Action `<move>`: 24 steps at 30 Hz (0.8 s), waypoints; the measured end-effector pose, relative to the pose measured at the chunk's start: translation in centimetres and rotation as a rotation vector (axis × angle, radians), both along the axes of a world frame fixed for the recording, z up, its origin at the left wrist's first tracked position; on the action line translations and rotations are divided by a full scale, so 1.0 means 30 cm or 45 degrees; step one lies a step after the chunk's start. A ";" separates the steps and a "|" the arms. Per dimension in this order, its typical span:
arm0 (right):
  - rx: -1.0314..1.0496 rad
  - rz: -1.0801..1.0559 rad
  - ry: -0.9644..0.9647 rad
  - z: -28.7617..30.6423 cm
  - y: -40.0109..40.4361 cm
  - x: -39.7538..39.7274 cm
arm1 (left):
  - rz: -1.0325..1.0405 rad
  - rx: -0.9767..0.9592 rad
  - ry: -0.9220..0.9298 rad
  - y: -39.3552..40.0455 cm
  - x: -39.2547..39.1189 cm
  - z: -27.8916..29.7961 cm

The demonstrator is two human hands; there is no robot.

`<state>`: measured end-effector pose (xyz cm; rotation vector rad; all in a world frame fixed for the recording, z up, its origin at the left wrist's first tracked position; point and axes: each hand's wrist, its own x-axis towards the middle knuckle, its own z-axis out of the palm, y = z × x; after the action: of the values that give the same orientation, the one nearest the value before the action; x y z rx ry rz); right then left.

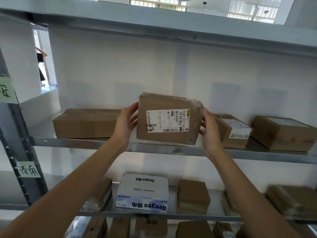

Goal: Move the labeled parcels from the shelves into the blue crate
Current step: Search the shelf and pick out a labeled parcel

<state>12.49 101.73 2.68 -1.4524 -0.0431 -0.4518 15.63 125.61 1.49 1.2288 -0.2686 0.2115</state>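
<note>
Cardboard parcel (167,119) is tilting above the shelf (171,149), both hands' fingers (133,109) clamping its sides. Keeping it level should help

Above the middle shelf (171,149) open air reached up to the top shelf (154,26). The labeled parcel (168,118), gripped between both hands, filled the gap between the long brown box (85,123) and the labeled carton (235,131). The lower shelf (171,214) was crowded: the white Deegeo box (143,191) sat near a small brown box (193,194).
</note>
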 end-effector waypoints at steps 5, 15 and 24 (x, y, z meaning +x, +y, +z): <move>-0.085 0.044 -0.070 0.004 -0.018 0.024 | 0.035 0.068 0.059 0.003 0.024 -0.016; -0.112 -0.007 -0.009 -0.036 -0.024 0.051 | 0.117 -0.002 0.140 -0.012 0.051 -0.007; -0.187 -0.055 0.145 -0.069 -0.056 0.112 | -0.019 0.364 0.188 -0.057 0.066 -0.009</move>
<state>15.84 100.05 0.61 -1.6238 0.0472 -0.4069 17.61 123.89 1.23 1.5171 -0.1833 0.0691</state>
